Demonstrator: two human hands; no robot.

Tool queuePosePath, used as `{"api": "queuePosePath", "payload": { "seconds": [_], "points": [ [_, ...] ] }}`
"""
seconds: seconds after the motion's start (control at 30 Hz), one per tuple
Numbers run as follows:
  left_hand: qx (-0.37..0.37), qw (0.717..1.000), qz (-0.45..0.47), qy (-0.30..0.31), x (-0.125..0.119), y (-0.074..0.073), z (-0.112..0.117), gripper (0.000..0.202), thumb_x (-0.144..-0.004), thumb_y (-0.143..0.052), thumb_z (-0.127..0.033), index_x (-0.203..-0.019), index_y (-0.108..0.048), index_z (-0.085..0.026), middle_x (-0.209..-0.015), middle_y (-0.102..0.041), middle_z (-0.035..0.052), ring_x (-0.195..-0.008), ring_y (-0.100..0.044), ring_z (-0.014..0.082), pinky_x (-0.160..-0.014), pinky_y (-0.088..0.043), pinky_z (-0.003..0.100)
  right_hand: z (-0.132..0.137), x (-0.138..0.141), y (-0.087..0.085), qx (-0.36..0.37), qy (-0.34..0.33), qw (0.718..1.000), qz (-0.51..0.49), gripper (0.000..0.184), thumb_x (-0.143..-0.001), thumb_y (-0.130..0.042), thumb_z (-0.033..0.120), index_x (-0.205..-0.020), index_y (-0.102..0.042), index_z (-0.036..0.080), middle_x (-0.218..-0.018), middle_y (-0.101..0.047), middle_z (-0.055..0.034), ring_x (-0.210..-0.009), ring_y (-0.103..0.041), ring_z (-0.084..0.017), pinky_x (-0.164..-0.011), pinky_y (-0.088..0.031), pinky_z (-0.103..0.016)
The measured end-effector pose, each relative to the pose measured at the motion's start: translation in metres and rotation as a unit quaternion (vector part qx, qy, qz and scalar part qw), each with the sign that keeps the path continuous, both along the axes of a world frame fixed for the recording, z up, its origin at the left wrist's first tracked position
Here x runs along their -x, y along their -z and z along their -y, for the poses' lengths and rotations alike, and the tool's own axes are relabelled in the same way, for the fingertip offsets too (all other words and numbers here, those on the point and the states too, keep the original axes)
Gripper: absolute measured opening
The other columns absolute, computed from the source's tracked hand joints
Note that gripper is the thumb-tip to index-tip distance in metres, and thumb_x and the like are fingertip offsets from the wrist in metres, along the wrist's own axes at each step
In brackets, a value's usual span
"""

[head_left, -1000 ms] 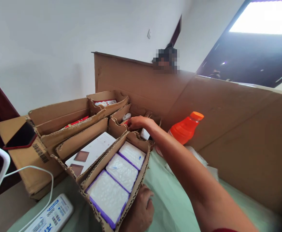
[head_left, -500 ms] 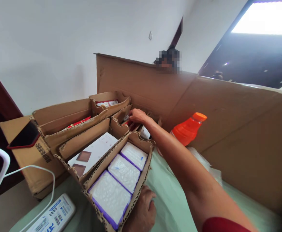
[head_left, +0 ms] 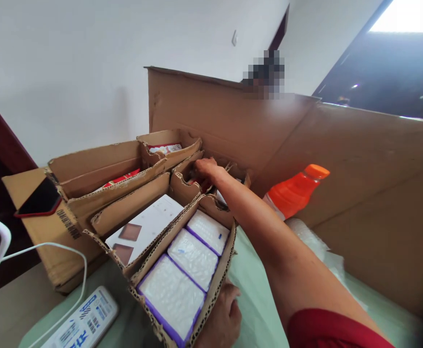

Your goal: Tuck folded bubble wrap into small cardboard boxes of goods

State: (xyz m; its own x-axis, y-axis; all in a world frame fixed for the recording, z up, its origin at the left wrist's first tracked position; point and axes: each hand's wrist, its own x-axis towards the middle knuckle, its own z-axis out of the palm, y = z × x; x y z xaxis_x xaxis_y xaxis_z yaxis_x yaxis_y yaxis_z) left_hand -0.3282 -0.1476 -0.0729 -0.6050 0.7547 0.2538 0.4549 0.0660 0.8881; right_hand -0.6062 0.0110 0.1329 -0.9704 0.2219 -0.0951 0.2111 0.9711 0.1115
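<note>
My right hand (head_left: 206,167) reaches down into a small cardboard compartment (head_left: 184,186) at the back of the boxes. Its fingers are bent together over dark red packaging (head_left: 204,184); the fingertips are hidden, so what they grip does not show. At the lower middle, my left hand (head_left: 222,316) is curled up against the right side of the front cardboard box (head_left: 223,263). Whatever it may hold is out of sight. In that front box lie three white tissue packs (head_left: 193,258) with purple edges. Left of it, another compartment holds a white flat box (head_left: 149,224) with brown squares.
Red packets (head_left: 119,180) lie in the left rear compartment. An orange bottle (head_left: 298,191) leans at the right near clear plastic wrap (head_left: 313,239). A tall cardboard panel (head_left: 204,104) stands behind, a person beyond it. A power strip (head_left: 84,319) and white cable (head_left: 85,263) lie at the left.
The view has shifted slightly, so the boxes and bottle appear a little to the right. My right hand sits slightly deeper in the back compartment; my left hand stays beside the front box.
</note>
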Motion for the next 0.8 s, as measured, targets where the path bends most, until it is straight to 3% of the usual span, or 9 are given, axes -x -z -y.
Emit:
{"api": "queuePosePath", "payload": {
  "seconds": [0.23,0.53,0.67,0.8],
  "points": [
    [-0.012,1.0,0.004,-0.008,-0.001,0.002,-0.002,0.035,-0.07,-0.052,-0.002,-0.095,-0.067,-0.021,-0.1,-0.067,0.0081,-0.104,-0.058,0.0272,-0.093,-0.044,0.041,-0.001,-0.007,-0.003,-0.065,0.026,0.997,0.014,0.038,-0.096,-0.063,0.037,-0.128,-0.06,0.017,-0.129,-0.061,-0.0105,-0.11,-0.064,-0.024,-0.093,-0.055,-0.045],
    [-0.015,1.0,0.003,-0.009,-0.001,-0.001,-0.001,0.034,-0.069,-0.053,-0.002,-0.093,-0.067,-0.022,-0.097,-0.067,0.0075,-0.101,-0.059,0.0269,-0.093,-0.044,0.041,-0.002,-0.011,0.0,-0.053,0.018,0.997,0.048,0.035,-0.097,-0.063,0.036,-0.126,-0.06,0.018,-0.127,-0.063,-0.0092,-0.108,-0.064,-0.023,-0.091,-0.056,-0.045],
    [-0.016,1.0,0.001,-0.011,-0.001,0.0,-0.001,0.032,-0.07,-0.055,-0.003,-0.093,-0.067,-0.022,-0.096,-0.066,0.0073,-0.102,-0.058,0.0271,-0.093,-0.045,0.041,-0.002,-0.015,-0.004,-0.038,0.017,0.999,-0.021,0.037,-0.096,-0.063,0.038,-0.126,-0.06,0.017,-0.128,-0.062,-0.0095,-0.111,-0.063,-0.024,-0.094,-0.054,-0.047],
    [-0.025,1.0,-0.007,-0.009,0.0,0.003,0.0,0.034,-0.071,-0.054,-0.004,-0.095,-0.067,-0.022,-0.097,-0.065,0.0071,-0.101,-0.058,0.0262,-0.094,-0.046,0.04,-0.001,-0.028,-0.018,-0.001,0.026,0.988,-0.154,0.024,-0.097,-0.057,0.03,-0.11,-0.069,0.013,-0.123,-0.067,-0.0141,-0.121,-0.058,-0.029,-0.106,-0.04,-0.05]
  ]
}}
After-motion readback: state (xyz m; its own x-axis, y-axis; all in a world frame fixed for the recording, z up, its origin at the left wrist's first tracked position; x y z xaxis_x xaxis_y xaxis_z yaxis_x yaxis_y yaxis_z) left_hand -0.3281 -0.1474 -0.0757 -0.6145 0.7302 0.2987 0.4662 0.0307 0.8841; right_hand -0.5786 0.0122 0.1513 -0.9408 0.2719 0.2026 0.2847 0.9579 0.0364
